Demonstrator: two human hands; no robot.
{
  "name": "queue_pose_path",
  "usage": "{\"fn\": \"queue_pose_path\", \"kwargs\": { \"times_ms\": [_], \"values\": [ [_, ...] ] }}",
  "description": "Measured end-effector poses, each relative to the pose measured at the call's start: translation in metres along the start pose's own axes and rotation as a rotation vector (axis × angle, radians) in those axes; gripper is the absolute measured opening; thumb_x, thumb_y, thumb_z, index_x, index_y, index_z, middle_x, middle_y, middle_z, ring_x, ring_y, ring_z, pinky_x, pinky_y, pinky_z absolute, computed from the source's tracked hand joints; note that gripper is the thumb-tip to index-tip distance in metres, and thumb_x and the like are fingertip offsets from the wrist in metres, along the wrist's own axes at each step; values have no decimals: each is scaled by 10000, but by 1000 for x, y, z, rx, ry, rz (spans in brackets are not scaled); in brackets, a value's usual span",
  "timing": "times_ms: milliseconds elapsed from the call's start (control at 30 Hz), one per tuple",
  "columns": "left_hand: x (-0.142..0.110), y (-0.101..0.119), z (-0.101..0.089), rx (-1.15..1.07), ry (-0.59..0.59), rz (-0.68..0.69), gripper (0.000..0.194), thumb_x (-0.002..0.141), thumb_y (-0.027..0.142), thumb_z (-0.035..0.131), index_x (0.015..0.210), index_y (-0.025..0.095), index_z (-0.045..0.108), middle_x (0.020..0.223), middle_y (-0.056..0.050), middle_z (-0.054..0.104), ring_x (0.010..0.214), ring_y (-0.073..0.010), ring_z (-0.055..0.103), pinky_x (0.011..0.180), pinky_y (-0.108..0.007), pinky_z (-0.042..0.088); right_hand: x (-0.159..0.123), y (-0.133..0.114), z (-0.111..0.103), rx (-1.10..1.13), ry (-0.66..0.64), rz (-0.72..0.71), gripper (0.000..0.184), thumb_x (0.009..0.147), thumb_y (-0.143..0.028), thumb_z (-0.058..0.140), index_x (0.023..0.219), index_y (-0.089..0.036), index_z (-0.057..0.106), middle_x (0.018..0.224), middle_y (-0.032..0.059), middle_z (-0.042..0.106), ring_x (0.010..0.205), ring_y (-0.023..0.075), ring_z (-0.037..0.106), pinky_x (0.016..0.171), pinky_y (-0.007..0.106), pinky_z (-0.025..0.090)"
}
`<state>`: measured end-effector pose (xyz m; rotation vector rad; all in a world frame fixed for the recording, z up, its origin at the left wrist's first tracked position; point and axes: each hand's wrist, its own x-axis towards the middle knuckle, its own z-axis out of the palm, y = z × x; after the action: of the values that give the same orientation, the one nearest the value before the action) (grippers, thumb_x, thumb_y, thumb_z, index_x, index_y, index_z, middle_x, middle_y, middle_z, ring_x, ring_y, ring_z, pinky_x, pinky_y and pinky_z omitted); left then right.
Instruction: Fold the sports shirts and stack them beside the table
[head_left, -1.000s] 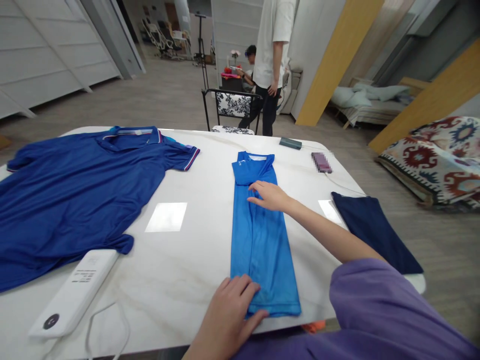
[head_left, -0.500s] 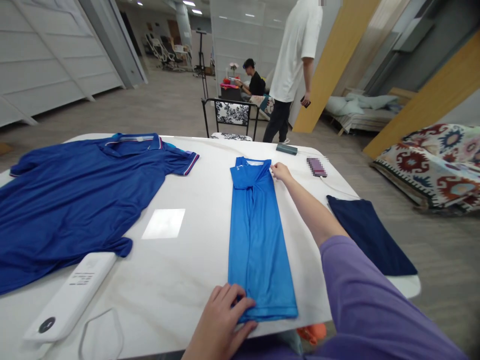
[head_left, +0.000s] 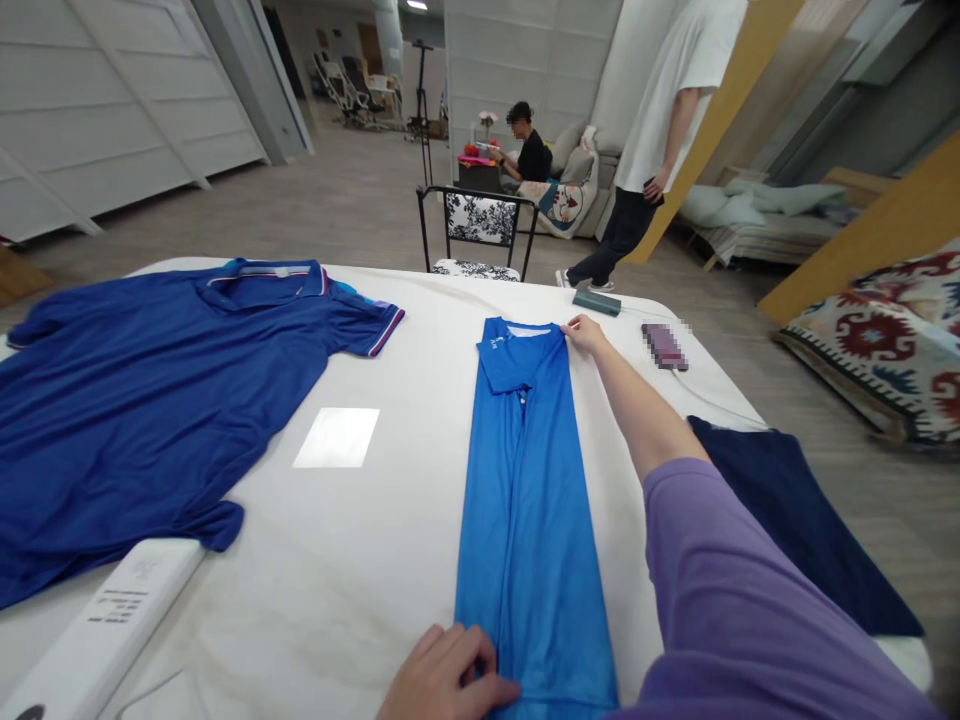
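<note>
A bright blue shirt (head_left: pixel 529 480), folded into a long narrow strip, lies lengthwise on the white table (head_left: pixel 375 560). My left hand (head_left: pixel 442 680) grips the strip's near hem, fingers curled onto the cloth. My right hand (head_left: pixel 583 333), arm stretched out in a purple sleeve, pinches the far right corner by the collar.
A dark blue polo (head_left: pixel 157 390) lies spread out at the left. A white power strip (head_left: pixel 90 640) sits near left. A navy folded cloth (head_left: pixel 795 520) lies at the right edge. A phone (head_left: pixel 664 346) and a dark case (head_left: pixel 597 301) lie far right. A chair (head_left: pixel 480 225) and two people stand beyond.
My right hand slid from the middle of the strip up to its far right corner. My left hand stayed on the near hem. The standing person walked to the right.
</note>
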<state>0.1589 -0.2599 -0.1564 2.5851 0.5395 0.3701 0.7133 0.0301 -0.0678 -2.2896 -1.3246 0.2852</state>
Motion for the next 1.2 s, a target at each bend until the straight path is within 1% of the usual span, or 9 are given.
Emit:
{"fn": "queue_pose_path", "kwargs": {
  "times_ms": [167,333,467,567,700,900,1033,1133,1200],
  "values": [
    [-1,7,-22,-26,-38,73,418,906,401,928,1307,417,812,1118,-51,785,953,-256,765,817,-412,648,-92,-5,-5,58,-11,-203,97,1084,-291,657,1096,-214,714,1192,124,787,1031,227,663,1002,344,516],
    [-20,16,-45,-14,-4,-20,423,1015,269,788,1406,429,787,1386,-17,806,1261,-268,748,1100,-446,620,-300,1,-20,156,-437,-642,196,1091,-472,697,1170,-336,814,1114,74,806,987,258,749,934,416,604],
    [-40,20,-53,22,-30,-38,430,1096,219,689,1473,416,760,1493,24,781,1437,-235,686,1254,-455,525,-456,11,-24,138,-496,-626,427,1052,-570,776,1463,-453,759,1403,68,789,1300,297,753,1133,515,585],
    [-56,23,-52,67,-102,20,557,1087,272,724,1630,375,652,1632,-24,699,1567,-285,597,1323,-514,459,-529,24,-13,108,-440,-552,799,987,-602,845,1716,-558,519,1688,38,629,1549,336,622,1261,593,518],
    [-79,27,-41,67,-95,59,473,1131,190,625,1565,362,699,1562,-10,751,1518,-261,649,1289,-490,473,-585,43,14,46,-326,-495,993,970,-460,861,1792,-609,324,1771,8,529,1635,354,530,1283,660,488],
    [-97,33,-27,-27,100,133,410,1149,126,487,1286,298,833,1250,-27,851,1185,-203,800,1053,-381,606,-628,43,27,17,-133,-511,607,1095,-194,599,1571,-564,671,1577,6,726,1469,305,693,1128,613,542],
    [-111,63,-56,-279,140,233,347,1035,95,630,1226,308,826,1084,-35,832,963,-201,802,871,-335,665,-645,26,-15,189,-309,-593,338,1146,-230,596,1386,-359,796,1340,48,838,1222,256,777,1094,505,523],
    [-115,94,-96,-487,132,216,405,980,55,667,1258,317,800,1038,-31,813,900,-195,799,781,-301,675,-652,9,-60,373,-502,-589,234,1165,-347,641,1319,-332,818,1187,40,854,1058,225,764,1017,422,544],
    [-105,111,-122,-531,194,205,380,985,68,709,1257,316,804,1001,-26,802,866,-184,786,746,-280,660,-645,-3,-86,474,-496,-568,270,1181,-432,616,1300,-307,823,1137,64,843,1015,234,752,947,394,564]
  ]
}}
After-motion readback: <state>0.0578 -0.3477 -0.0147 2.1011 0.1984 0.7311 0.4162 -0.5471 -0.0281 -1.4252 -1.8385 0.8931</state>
